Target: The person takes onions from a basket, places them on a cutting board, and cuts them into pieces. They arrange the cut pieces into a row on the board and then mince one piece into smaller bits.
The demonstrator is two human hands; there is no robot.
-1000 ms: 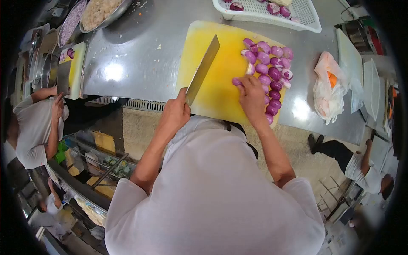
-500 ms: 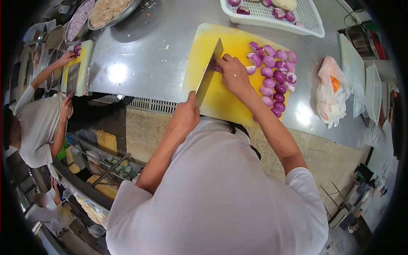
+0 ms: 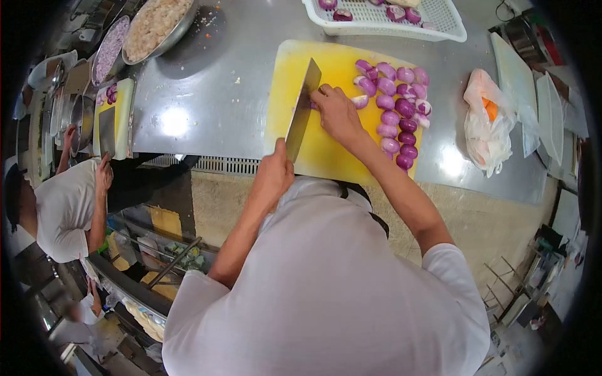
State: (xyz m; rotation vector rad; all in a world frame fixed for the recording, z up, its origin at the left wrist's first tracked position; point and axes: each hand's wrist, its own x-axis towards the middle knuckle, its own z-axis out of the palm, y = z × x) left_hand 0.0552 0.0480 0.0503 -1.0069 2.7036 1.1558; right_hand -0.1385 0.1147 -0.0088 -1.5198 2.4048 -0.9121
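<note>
My left hand [image 3: 274, 174] is closed around the handle of a cleaver [image 3: 303, 113]. Its broad blade stands on edge over a yellow cutting board [image 3: 338, 153]. Fingertips of my right hand [image 3: 340, 111] are bent down at the right side of the blade, closed on a red onion mostly hidden by the fingers; only a bit of purple [image 3: 313, 105] shows there. Close by on the board lies a cut onion piece [image 3: 360, 101]. Several peeled red onions [image 3: 389, 118] fill the right part of the board in rough rows.
Behind the board stands a white basket [image 3: 389, 30] with more onions. A plastic bag [image 3: 486, 125] lies to the right. Far left are a bowl of pale chopped food [image 3: 183, 37], a bowl of purple bits [image 3: 100, 69], and a co-worker [image 3: 69, 200] at another board [image 3: 125, 119].
The view has shifted slightly. My hands stay at the cleaver and onion, with the blade a little more upright. The co-worker's far hand has left the onion on the other board.
</note>
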